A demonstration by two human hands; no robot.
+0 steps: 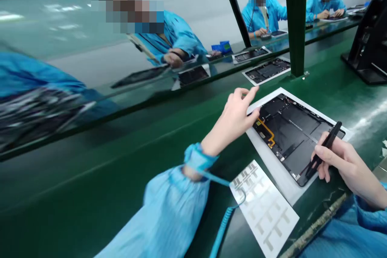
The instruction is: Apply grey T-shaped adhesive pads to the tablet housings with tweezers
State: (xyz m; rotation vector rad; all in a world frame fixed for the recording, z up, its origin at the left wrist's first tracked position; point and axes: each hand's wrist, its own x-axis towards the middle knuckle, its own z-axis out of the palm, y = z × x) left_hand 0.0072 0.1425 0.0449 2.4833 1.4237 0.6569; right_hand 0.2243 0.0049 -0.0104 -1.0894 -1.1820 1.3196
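An opened tablet [290,133] with dark internals and an orange flex cable lies on a white tray [279,175] on the green belt. My left hand [234,119] rests on the tablet's upper left corner, thumb and fingers pinched at its edge. My right hand [341,161] grips black tweezers [325,145] whose tips touch the tablet's lower right part. A blue wrist strap with a coiled cord [222,225] circles my left wrist.
A white sheet of grey stickers [264,209] lies near the tray. More opened tablets [267,70] sit farther along the belt. A green post [295,20] stands behind, a black fixture [369,40] at the right. Persons in blue coats work across the line.
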